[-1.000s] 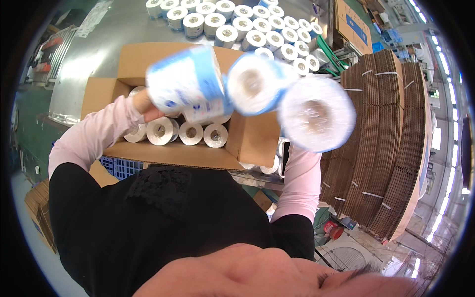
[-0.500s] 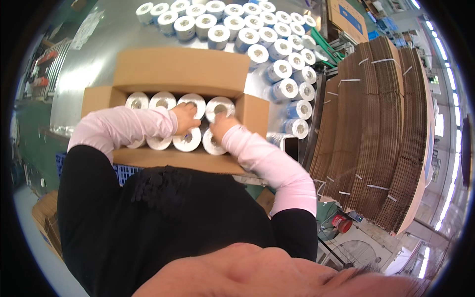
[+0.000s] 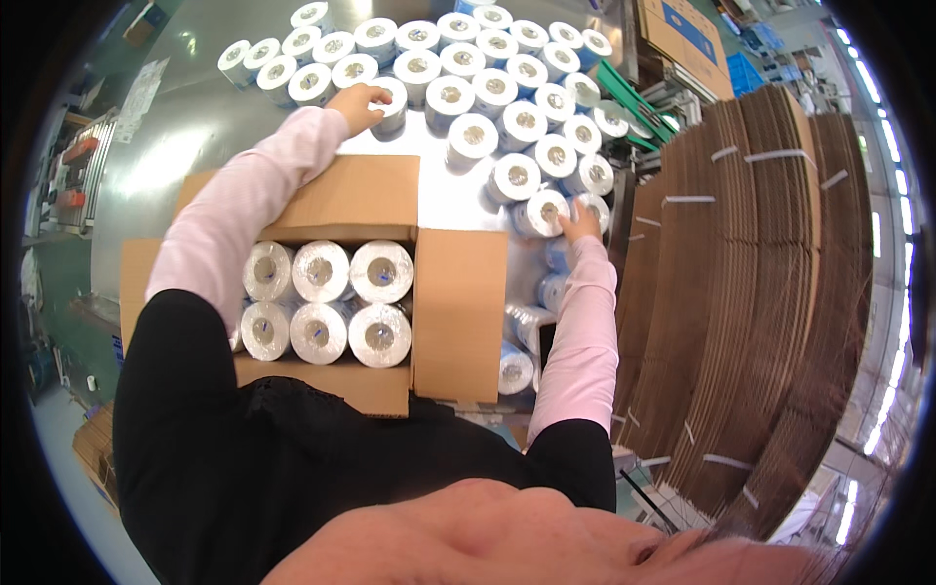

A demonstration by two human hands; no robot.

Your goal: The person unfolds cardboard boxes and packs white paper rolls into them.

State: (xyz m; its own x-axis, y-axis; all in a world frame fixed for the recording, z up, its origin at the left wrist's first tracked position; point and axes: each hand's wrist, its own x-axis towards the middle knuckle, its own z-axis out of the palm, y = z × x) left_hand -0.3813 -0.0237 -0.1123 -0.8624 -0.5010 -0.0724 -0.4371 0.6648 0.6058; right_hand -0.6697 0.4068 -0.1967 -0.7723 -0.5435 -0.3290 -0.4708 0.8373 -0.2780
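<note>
Rolls in box; more rolls behind; stacked cardboard right.

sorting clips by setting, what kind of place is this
Likely a factory packing station: many wrapped rolls stand on a metal table, an open carton is part filled, and flat cartons are stacked alongside.

You wear pale pink sleeves that reach down to each bare hand, left hand and right hand, over a black top with a textured front.

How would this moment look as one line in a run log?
left hand: on a roll | right hand: on a roll | open carton: rolls inside
</note>
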